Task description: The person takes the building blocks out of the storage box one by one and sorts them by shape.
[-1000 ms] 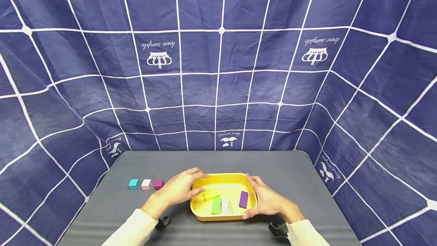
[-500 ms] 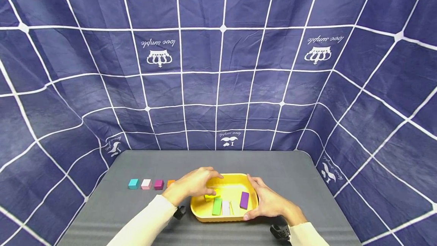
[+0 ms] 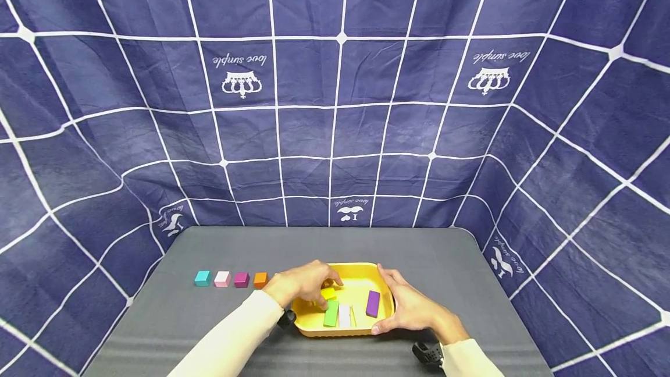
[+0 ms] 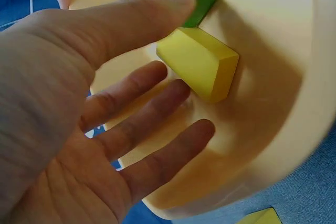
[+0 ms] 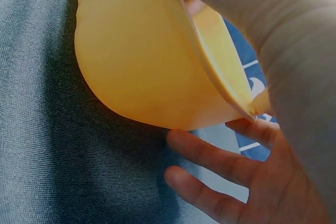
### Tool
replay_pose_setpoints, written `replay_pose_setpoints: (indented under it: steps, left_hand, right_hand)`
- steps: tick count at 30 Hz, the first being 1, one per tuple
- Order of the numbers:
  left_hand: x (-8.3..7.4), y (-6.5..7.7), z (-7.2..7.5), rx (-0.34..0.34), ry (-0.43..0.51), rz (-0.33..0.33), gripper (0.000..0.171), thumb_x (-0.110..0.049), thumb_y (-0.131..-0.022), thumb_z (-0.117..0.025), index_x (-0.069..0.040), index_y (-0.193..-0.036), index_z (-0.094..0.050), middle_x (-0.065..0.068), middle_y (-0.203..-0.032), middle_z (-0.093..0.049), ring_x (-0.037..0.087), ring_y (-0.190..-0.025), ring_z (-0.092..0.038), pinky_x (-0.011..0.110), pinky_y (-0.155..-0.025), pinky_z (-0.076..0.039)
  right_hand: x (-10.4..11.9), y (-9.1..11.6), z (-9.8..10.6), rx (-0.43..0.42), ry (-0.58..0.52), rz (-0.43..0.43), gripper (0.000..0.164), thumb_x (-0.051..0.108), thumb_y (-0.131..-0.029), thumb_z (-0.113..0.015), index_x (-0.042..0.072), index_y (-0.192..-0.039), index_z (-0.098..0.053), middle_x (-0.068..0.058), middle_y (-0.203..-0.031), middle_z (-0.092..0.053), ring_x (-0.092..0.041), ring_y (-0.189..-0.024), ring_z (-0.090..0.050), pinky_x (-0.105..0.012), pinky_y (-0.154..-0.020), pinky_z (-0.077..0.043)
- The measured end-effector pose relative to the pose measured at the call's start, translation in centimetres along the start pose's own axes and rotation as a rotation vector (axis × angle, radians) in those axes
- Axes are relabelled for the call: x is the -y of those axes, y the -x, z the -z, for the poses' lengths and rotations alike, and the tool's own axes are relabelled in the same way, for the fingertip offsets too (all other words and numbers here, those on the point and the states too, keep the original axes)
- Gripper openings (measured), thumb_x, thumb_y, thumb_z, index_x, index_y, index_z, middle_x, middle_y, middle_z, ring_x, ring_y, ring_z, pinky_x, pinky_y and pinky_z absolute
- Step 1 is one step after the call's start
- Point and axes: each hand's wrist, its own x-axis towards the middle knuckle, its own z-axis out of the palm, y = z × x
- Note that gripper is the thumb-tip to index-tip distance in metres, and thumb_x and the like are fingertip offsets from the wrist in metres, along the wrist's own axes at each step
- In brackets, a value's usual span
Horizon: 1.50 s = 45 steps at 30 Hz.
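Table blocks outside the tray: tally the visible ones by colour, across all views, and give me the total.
Teal block: 1
Pale pink block: 1
Magenta block: 1
Orange block: 1
Yellow block, cut off by the left wrist view's edge: 1
Total: 5 in sight; the left hand may hide more in the head view.

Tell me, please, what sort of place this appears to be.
It looks like an improvised recording booth or test station, judging by the blue-and-white gridded cloth enclosing the grey work surface and the row of coloured blocks left of a yellow tray.
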Motion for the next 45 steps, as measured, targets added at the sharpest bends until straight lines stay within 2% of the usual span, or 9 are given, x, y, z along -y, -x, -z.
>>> replay_pose_setpoints:
  steps: [5, 12, 17, 23, 27, 32, 37, 40, 45]
  left_hand:
    - [0.0, -0.5, 0.4, 0.022, -0.018, 0.012, 0.056, -0.01, -0.083, -0.107, -0.023, -0.133, -0.087, 0.001, -0.125, -0.085, 0.017, -0.118, -0.075, 0.03, -0.107, -0.062]
    - [0.1, -0.6, 0.0, 0.028, -0.034, -0.002, 0.048, -0.003, -0.08, -0.107, -0.023, -0.12, -0.089, -0.003, -0.103, -0.079, 0.005, -0.09, -0.058, 0.023, -0.089, -0.056]
    - [0.2, -0.5, -0.2, 0.018, -0.06, -0.017, 0.046, 0.001, -0.078, -0.106, -0.023, -0.114, -0.089, 0.001, -0.095, -0.076, 0.004, -0.084, -0.053, 0.023, -0.082, -0.052]
    - [0.2, -0.3, 0.0, 0.01, -0.095, -0.018, 0.044, 0.0, -0.081, -0.103, -0.025, -0.114, -0.088, 0.0, -0.097, -0.076, 0.007, -0.086, -0.056, 0.024, -0.083, -0.053]
    - [0.2, -0.1, 0.2, -0.011, -0.068, -0.024, 0.044, -0.002, -0.083, -0.101, -0.024, -0.118, -0.086, -0.002, -0.1, -0.078, 0.007, -0.09, -0.061, 0.025, -0.085, -0.058]
    - [0.4, 0.4, 0.1, -0.038, -0.029, -0.037, 0.045, -0.006, -0.085, -0.1, -0.025, -0.122, -0.083, -0.003, -0.1, -0.076, 0.008, -0.089, -0.062, 0.026, -0.084, -0.057]
    - [0.6, 0.7, 0.2, -0.093, -0.026, -0.099, 0.045, -0.006, -0.087, -0.097, -0.025, -0.124, -0.082, -0.001, -0.109, -0.081, 0.009, -0.095, -0.068, 0.027, -0.089, -0.061]
    - [0.4, 1.2, 0.6, -0.115, -0.017, -0.14, 0.044, -0.004, -0.088, -0.096, -0.022, -0.126, -0.081, 0.004, -0.115, -0.084, 0.016, -0.101, -0.074, 0.029, -0.093, -0.064]
    - [0.5, 2.2, 1.3, -0.173, -0.014, -0.211, 0.044, -0.002, -0.091, -0.093, -0.016, -0.131, -0.081, 0.005, -0.116, -0.082, 0.025, -0.101, -0.076, 0.027, -0.089, -0.062]
  right_hand:
    - [0.1, -0.2, 0.2, -0.008, 0.001, -0.008, 0.153, 0.057, -0.072, -0.111, -0.009, -0.181, -0.024, -0.023, -0.169, -0.049, -0.038, -0.151, -0.061, -0.054, -0.133, -0.051]
    - [0.1, -0.1, 0.2, 0.005, -0.003, -0.013, 0.154, 0.059, -0.073, -0.11, -0.008, -0.181, -0.024, -0.022, -0.17, -0.049, -0.037, -0.152, -0.06, -0.055, -0.133, -0.05]
    - [0.1, -0.1, 0.0, 0.002, -0.015, -0.012, 0.153, 0.058, -0.073, -0.11, -0.008, -0.181, -0.024, -0.022, -0.169, -0.05, -0.037, -0.151, -0.061, -0.053, -0.134, -0.05]
    - [0.4, -0.1, 0.0, -0.001, -0.011, -0.018, 0.152, 0.058, -0.073, -0.11, -0.007, -0.181, -0.025, -0.022, -0.17, -0.05, -0.037, -0.152, -0.06, -0.053, -0.134, -0.05]
    - [0.6, -0.1, 0.2, 0.001, -0.008, -0.028, 0.152, 0.057, -0.073, -0.11, -0.007, -0.181, -0.026, -0.024, -0.172, -0.048, -0.038, -0.153, -0.06, -0.054, -0.134, -0.049]
    - [0.4, 0.1, 0.0, 0.005, 0.006, -0.029, 0.153, 0.058, -0.072, -0.11, -0.008, -0.181, -0.025, -0.024, -0.172, -0.048, -0.039, -0.154, -0.059, -0.054, -0.134, -0.049]
    - [0.0, 0.2, -0.1, -0.005, 0.02, -0.016, 0.153, 0.059, -0.072, -0.11, -0.009, -0.18, -0.026, -0.024, -0.17, -0.05, -0.038, -0.152, -0.06, -0.053, -0.132, -0.051]
    - [0.1, 0.2, 0.0, -0.007, 0.021, -0.012, 0.152, 0.057, -0.073, -0.11, -0.009, -0.18, -0.026, -0.025, -0.17, -0.05, -0.039, -0.151, -0.06, -0.053, -0.132, -0.052]
    - [0.5, -0.1, 0.3, 0.005, 0.025, -0.014, 0.151, 0.057, -0.074, -0.109, -0.009, -0.18, -0.026, -0.026, -0.17, -0.05, -0.04, -0.151, -0.061, -0.054, -0.131, -0.052]
